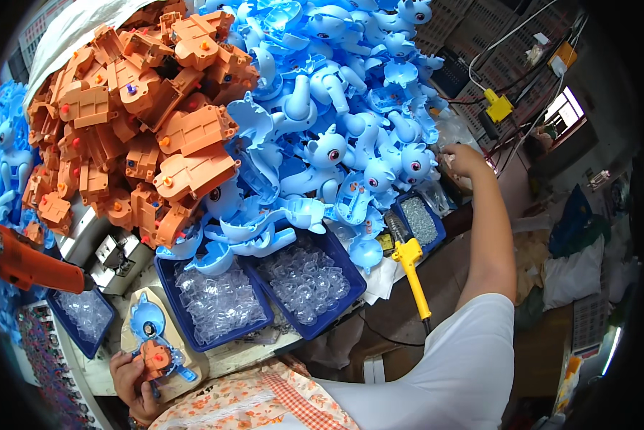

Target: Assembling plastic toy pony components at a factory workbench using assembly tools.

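At the lower left, my left hand (134, 383) grips an orange plastic gearbox (155, 360) with a red knob. The gearbox lies over a light-blue toy body half (148, 320), which rests in a cream-coloured holding block (170, 387). My right arm stretches out to the far right. Beside the blue toy heap, my right hand (465, 160) has its fingers curled at a clear plastic bag (451, 129); whatever they hold is too small to make out.
Orange gearboxes (196, 129) and blue pony parts (322, 150) are heaped at the back. Blue trays (300, 335) hold clear plastic pieces; a smaller tray (442, 233) holds screws. A yellow soldering iron (410, 265) stands at the right edge, an orange electric screwdriver (39, 261) hangs left.
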A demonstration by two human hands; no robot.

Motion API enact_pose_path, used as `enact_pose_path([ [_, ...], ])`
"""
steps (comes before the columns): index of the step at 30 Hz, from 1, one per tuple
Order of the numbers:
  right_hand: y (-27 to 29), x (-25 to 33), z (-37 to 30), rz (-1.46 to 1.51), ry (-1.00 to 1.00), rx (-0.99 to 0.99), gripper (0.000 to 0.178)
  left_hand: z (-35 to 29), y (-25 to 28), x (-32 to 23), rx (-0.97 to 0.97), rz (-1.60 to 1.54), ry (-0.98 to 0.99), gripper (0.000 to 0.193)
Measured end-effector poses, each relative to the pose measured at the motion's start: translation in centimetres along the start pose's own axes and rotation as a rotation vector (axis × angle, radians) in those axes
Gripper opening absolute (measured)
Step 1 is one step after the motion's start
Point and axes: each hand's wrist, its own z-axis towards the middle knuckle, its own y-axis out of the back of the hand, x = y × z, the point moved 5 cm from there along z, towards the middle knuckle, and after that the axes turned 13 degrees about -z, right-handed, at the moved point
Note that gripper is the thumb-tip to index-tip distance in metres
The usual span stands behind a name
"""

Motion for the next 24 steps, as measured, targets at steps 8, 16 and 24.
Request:
enact_pose_path([
  [8,3.9,1.1,-3.0,-0.03,-0.046,0.071,0.041,0.3,0.0,-0.7,-0.004,0.028,-0.001,0.034],
  [16,8.9,5.6,-9.7,0.037,0.083,-0.049,0.036,0.8,0.0,-0.7,-0.031,0.023,-0.031,0.031],
  [24,13.6,16.6,-16.9,-0.039,0.567,-0.338,0.04,0.9,0.3,-1.1,0.046,0.054,-0.061,0.036],
])
